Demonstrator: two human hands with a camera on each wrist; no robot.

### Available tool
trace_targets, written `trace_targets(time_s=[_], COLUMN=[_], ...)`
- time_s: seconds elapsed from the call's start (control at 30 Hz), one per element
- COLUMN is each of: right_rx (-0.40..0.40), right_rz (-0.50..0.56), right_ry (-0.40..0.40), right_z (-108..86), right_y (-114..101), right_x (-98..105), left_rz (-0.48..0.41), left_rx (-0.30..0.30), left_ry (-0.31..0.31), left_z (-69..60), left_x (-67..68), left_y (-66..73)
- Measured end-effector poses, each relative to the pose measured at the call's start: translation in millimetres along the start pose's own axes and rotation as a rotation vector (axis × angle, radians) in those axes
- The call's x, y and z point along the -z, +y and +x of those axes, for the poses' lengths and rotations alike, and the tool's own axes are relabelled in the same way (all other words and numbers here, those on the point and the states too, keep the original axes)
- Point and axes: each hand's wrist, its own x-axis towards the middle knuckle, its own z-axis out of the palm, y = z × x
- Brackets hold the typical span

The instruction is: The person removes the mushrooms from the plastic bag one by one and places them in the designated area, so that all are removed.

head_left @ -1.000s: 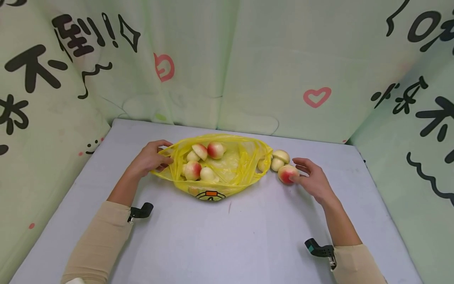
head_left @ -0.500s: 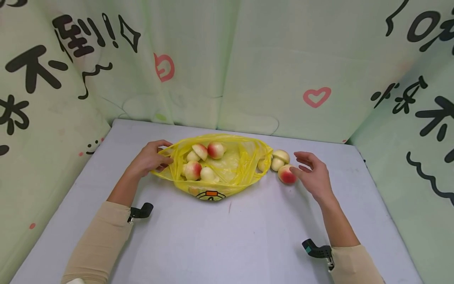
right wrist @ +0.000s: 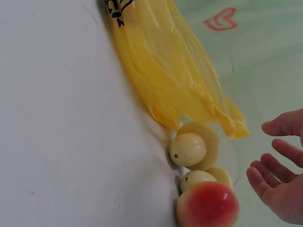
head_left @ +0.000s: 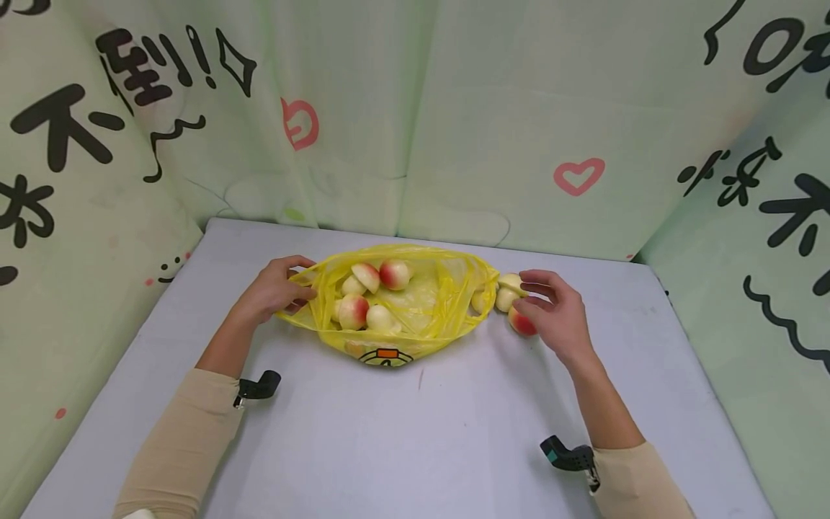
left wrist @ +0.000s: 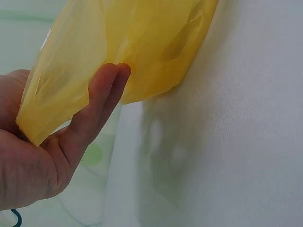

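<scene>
A yellow plastic bag (head_left: 421, 344) lies spread on the table, several cream and red-capped toy mushrooms (head_left: 353, 312) showing within it. My left hand (head_left: 275, 288) grips its left edge; the left wrist view shows the plastic (left wrist: 147, 42) gathered between thumb and palm, two fingers of the hand (left wrist: 78, 125) extended. Outside the bag's right end sit a cream mushroom (head_left: 507, 299) and a red-capped one (head_left: 521, 324). Over them hovers my right hand (head_left: 556, 313), empty, fingers bent loosely. From the right wrist, this hand (right wrist: 281, 177) appears apart from the red cap (right wrist: 208, 205) and bag (right wrist: 165, 66).
A white-covered table (head_left: 402, 432) extends in front of the bag. Behind it and along both sides hangs a pale green curtain (head_left: 480, 130) with black writing and pink hearts. Black wrist devices (head_left: 259, 386) stick out beside both sleeves.
My right hand has let go of the red-capped mushroom and moved up and left over the mushrooms beside the bag. The left hand and the bag have stayed in place.
</scene>
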Motion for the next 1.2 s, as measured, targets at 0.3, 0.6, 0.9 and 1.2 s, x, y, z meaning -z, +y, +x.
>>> trace_targets(time_s=[0.3,0.6,0.9,1.2], right_rx=[0.077,0.174,0.178,0.173], right_rz=[0.089,0.107,0.121,0.151], right_ry=[-0.038,-0.098,-0.153,-0.221], right_z=[1.0,2.8,2.3,3.1], right_y=[-9,-18,-22,-28], right_x=[-19,-36,-52,-68], left_rz=[-0.015,0.001,0.006,0.005], left_rx=[-0.037,-0.023,-0.031,-0.026], left_ry=[-0.007,-0.001,-0.006,-0.004], left_z=[-0.1,0.6,0.8,1.7], left_x=[1.4,0.8,-0.2,-0.6], left_y=[-1.7,-1.3,-0.6,-2.0])
